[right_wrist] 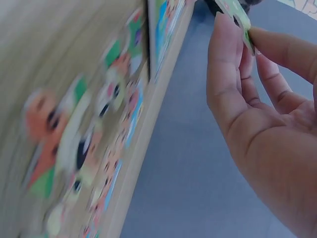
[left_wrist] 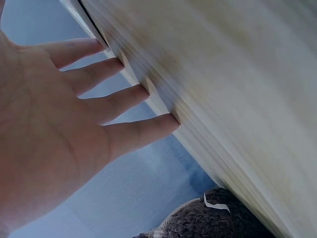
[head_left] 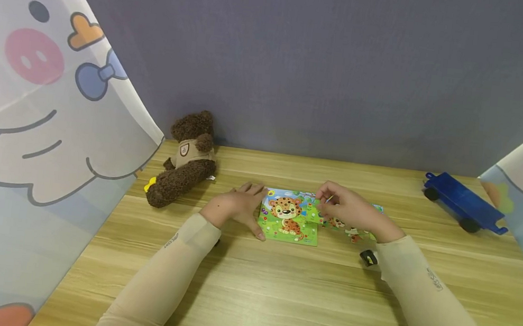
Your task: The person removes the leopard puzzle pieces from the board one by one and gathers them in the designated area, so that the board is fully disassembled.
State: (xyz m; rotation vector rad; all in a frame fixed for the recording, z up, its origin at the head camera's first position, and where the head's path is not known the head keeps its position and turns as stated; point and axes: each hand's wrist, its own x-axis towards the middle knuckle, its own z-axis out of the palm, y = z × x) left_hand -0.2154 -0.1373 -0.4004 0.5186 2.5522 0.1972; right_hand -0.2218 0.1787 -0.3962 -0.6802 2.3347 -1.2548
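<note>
A square puzzle board (head_left: 286, 221) with a cartoon spotted cub lies on the wooden table. My left hand (head_left: 242, 206) is at its left edge, fingers spread and the thumb by the near left corner. In the left wrist view its fingertips touch the tabletop. Over the board's right side, my right hand (head_left: 345, 209) pinches a small flat green puzzle piece (right_wrist: 237, 12) between thumb and fingers. Beneath and beside that hand lie several loose puzzle pieces (right_wrist: 47, 124) with spotted and green print, partly hidden by it in the head view.
A brown teddy bear (head_left: 190, 161) leans at the back left. At the right is a blue toy wagon (head_left: 463, 200) with black wheels. A small black object (head_left: 368, 257) lies by the right wrist. A grey partition (head_left: 300, 71) stands behind the table.
</note>
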